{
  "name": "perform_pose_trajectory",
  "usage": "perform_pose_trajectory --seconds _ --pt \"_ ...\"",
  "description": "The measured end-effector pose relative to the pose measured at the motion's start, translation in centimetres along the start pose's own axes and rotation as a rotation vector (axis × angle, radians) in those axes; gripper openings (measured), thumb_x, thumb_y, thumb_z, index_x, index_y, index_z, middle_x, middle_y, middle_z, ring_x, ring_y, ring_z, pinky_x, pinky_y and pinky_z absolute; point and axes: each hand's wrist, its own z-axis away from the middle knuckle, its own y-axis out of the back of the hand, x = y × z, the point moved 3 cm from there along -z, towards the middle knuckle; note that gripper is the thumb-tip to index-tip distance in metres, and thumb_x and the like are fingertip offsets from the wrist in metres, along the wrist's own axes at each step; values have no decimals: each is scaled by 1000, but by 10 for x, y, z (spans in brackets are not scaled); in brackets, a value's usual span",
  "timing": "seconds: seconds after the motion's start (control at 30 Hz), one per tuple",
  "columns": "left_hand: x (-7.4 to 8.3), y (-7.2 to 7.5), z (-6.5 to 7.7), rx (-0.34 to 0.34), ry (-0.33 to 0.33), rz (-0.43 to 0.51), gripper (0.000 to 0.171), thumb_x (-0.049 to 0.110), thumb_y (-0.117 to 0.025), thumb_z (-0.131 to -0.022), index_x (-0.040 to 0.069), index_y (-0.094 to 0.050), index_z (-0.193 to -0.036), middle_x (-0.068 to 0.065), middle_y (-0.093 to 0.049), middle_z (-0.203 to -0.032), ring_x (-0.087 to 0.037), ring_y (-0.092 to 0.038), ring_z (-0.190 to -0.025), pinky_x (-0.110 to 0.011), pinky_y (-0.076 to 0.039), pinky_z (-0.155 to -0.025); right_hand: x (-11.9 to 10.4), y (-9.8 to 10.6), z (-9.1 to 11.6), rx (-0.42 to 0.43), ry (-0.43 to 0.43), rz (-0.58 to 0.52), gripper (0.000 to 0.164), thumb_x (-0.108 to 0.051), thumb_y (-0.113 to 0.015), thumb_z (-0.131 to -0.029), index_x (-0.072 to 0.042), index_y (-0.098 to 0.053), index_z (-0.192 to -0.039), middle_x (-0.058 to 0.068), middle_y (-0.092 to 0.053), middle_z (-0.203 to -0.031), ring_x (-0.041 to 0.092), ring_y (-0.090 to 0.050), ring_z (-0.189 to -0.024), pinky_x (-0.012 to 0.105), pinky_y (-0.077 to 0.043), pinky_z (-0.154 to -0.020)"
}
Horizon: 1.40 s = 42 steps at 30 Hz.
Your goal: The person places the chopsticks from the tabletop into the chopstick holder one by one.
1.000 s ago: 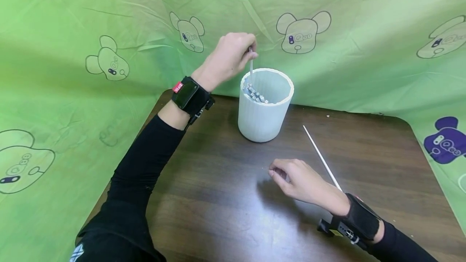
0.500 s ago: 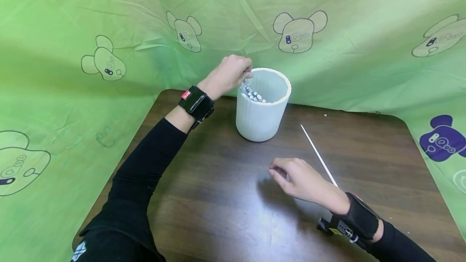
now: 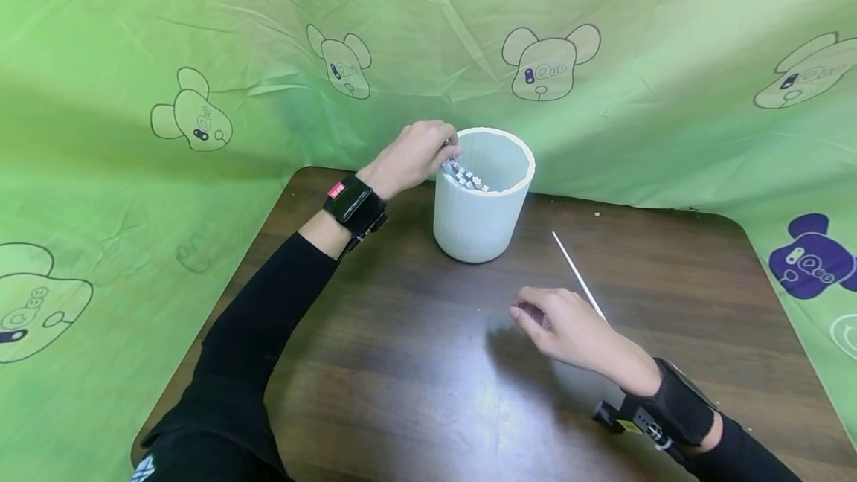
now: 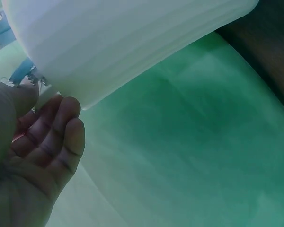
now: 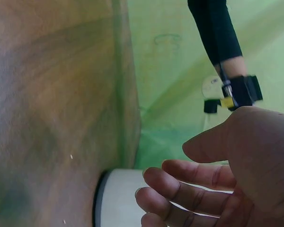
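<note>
My left hand is at the left rim of a pale blue-white cylindrical container, which stands upright on the table. Its thumb and curled fingers pinch the end of a thin wrapped stick beside the container wall; the rest of the stick is hidden. Several more thin sticks, with whitish crimped ends and bits of blue, lean inside against the near left wall. Over the front of the table, my right hand hangs loosely curled and holds nothing. Beyond it lies a long white stick, partly covered by that hand.
A brown wooden table carries everything. Green cloth with printed bear heads rises close behind the container and along both sides. A tiny white scrap lies near the back edge.
My left hand has come down to the container's rim, lowering the thin stick it holds into the container. The right hand has shifted slightly to the right, still loosely curled.
</note>
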Motion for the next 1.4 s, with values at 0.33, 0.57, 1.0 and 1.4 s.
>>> perform_pose_trajectory --seconds 0.33,0.57,1.0,1.4 --pt "11 9 38 308 -79 -98 32 31 -38 -96 8 -52 -112 -5 -56 -98 -14 -51 -73 -24 -45 -63 52 24 12 21 -160 210 8 -20 -63 -80 -13 -62 -83 -5 -61 -66 4 -50 -54 23 -43 -48" --pt "54 -25 88 406 -375 -151 17 23 -51 -90 8 -59 -89 2 -53 -74 -6 -42 -60 -15 -37 -57 103 24 40 -321 -525 272 26 -33 -63 -79 -12 -52 -67 2 -52 -60 18 -47 -53 33 -33 -43" --pt "128 -96 179 269 -563 -19 17 30 -52 -88 14 -57 -88 8 -47 -76 -4 -38 -63 -14 -33 -58 120 10 65 -648 -638 247 11 -11 -62 -69 -9 -51 -70 2 -49 -64 18 -45 -57 31 -34 -49" --pt "141 -130 212 166 -537 157 18 34 -54 -86 17 -56 -90 12 -45 -75 2 -35 -62 -8 -35 -61 122 27 70 -607 -650 219 11 -12 -59 -71 -6 -51 -74 3 -47 -65 17 -43 -57 29 -33 -48"
